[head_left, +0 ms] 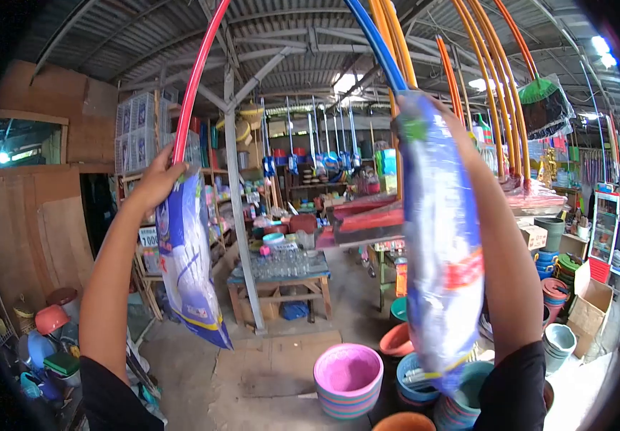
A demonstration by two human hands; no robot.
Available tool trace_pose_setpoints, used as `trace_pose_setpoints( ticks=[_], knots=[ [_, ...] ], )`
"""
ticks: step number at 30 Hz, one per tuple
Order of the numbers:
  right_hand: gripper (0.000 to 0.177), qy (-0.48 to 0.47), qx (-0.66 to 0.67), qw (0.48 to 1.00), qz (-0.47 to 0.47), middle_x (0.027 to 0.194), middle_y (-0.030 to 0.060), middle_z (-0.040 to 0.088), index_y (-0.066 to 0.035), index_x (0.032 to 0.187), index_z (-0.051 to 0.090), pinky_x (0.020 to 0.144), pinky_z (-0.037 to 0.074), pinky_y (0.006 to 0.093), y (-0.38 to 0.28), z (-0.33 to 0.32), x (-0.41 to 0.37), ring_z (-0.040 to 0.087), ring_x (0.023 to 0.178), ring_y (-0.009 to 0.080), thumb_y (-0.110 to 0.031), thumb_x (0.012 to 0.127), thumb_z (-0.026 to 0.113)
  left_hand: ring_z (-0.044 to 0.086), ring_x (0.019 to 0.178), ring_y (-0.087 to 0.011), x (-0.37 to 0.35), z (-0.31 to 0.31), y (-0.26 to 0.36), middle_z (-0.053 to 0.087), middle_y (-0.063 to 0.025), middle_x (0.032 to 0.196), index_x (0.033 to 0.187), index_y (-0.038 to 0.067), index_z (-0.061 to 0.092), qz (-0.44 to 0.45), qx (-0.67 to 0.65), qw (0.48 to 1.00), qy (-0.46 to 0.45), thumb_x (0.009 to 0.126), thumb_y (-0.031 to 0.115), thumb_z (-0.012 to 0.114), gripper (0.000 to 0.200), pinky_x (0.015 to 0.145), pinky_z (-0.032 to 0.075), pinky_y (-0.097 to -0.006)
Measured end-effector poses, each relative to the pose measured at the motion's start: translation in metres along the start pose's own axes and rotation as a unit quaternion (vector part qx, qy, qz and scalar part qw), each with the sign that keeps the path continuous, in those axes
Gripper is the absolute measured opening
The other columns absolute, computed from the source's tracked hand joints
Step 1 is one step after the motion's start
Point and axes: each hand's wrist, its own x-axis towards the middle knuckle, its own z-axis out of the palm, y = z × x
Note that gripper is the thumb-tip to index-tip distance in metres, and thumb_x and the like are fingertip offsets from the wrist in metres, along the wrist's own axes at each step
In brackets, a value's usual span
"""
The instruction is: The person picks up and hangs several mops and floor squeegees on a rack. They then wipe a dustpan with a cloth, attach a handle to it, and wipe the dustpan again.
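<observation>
My left hand [157, 181] grips a mop near the base of its red pole [197, 79], fingers wrapped round where the pole meets the plastic-wrapped head. That wrapped mop head [189, 266], blue and white, hangs below the hand. On the right, a second wrapped mop head [443, 244] hangs close to the camera under a blue pole [378, 43]. My right hand [453, 122] is raised behind the top of this package, at the pole's lower end; its fingers are mostly hidden by the plastic.
Pink basins [348, 381] and other tubs stand on the floor ahead. A wooden table [281, 276] holds clear jars beside a grey post [238, 179]. Orange poles [496, 86] hang at right, near a cardboard box [591, 309]. Shelves line the back.
</observation>
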Motion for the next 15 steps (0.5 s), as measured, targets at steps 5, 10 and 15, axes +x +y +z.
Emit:
trace_pose_setpoints(
  ticks=[5, 10, 15],
  knots=[
    [0.048, 0.045, -0.354, 0.934, -0.034, 0.085, 0.02, 0.065, 0.0, 0.121, 0.049, 0.08, 0.047, 0.0401, 0.001, 0.069, -0.011, 0.065, 0.083, 0.0318, -0.039, 0.093, 0.045, 0.053, 0.095, -0.015, -0.011, 0.02, 0.019, 0.056, -0.0093, 0.113, 0.138, 0.009, 0.039, 0.03, -0.056, 0.998, -0.027, 0.09, 0.017, 0.052, 0.051, 0.084, 0.044, -0.0278],
    [0.048, 0.041, -0.575, 0.815, -0.058, 0.086, 0.0257, 0.064, -0.005, 0.129, 0.042, 0.082, 0.046, 0.0511, 0.028, 0.134, -0.011, 0.063, 0.082, 0.0416, -0.039, 0.094, 0.041, 0.057, 0.085, -0.0146, -0.012, 0.04, 0.029, 0.061, -0.0077, 0.101, 0.128, 0.01, 0.05, 0.085, -0.056, 0.995, -0.009, 0.088, 0.023, 0.056, 0.042, 0.078, 0.046, -0.0281],
    [0.044, -0.031, -0.583, 0.809, -0.069, 0.089, 0.024, 0.065, -0.006, 0.129, 0.045, 0.091, 0.039, 0.0519, 0.057, 0.159, -0.002, 0.063, 0.087, 0.0395, -0.027, 0.09, 0.043, 0.063, 0.092, -0.0372, -0.018, 0.07, 0.028, 0.065, -0.0239, 0.094, 0.12, 0.003, 0.052, 0.129, 0.034, 0.987, 0.086, 0.086, 0.034, 0.055, 0.047, 0.081, 0.048, -0.0412]
  ],
)
